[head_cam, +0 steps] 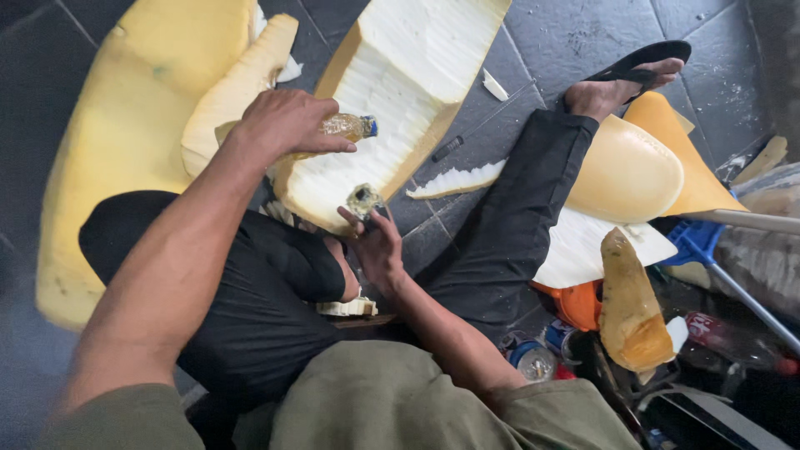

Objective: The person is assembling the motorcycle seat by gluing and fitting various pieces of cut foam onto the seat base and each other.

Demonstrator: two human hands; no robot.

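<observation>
My left hand (287, 125) grips a glue bottle (346, 127) lying crosswise, nozzle right over the foam slab (392, 108), while my right hand (375, 242), nearer, pinches a gluey brush (364, 200).

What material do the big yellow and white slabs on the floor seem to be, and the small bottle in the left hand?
The slabs look like foam: matte, porous, with rough ridged cut faces and a yellowed skin. The bottle in the left hand seems clear plastic, glossy, with amber liquid showing through; glass cannot be excluded.
</observation>
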